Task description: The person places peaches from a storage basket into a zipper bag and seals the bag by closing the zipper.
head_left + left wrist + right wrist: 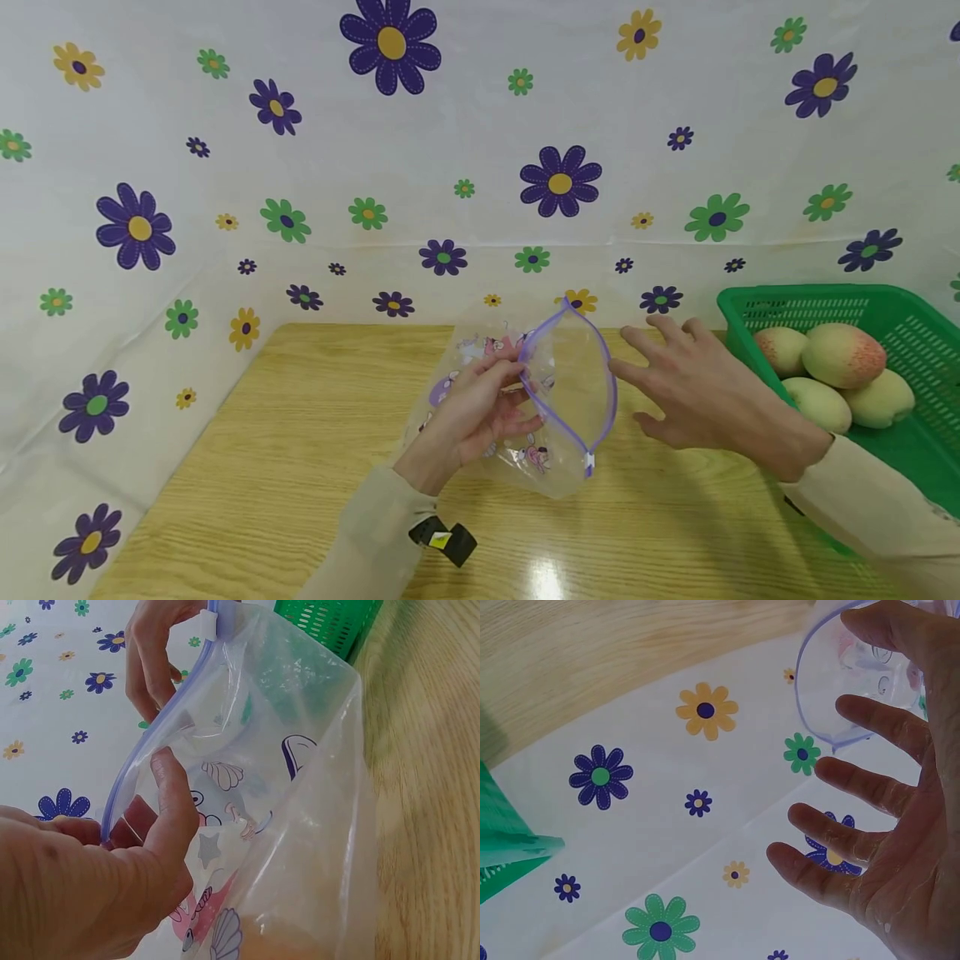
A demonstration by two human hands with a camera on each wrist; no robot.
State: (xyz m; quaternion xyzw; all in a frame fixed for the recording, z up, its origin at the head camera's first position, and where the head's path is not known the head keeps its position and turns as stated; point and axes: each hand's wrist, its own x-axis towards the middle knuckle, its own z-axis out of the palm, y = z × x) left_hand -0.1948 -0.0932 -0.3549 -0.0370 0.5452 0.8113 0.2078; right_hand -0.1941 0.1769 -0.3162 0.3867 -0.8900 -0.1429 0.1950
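while l. grip [480, 408] pinches zip bag [536, 457] by one edge over bench [300, 417], r. grip [693, 383] is just beside, fingers spread. done: bag opened; o/s: zip unsealed, no contents seen. 4 peaches [843, 356] in basket [825, 289], r. side.

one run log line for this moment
left hand: pinches clear zip bag | right hand: spread beside bag's open mouth | fruit: in green basket

Left sleeve [378, 533]: cream, long, plain, lightly creased
Right sleeve [870, 517]: matching cream, long
Wrist strap [426, 530]: black, by the left sleeve's end, with a blocky black piece and a yellow patch
Dark piece [792, 505]: small, black, mostly hidden beneath the right sleeve
Left hand [480, 412]: bare
Right hand [697, 387]: bare
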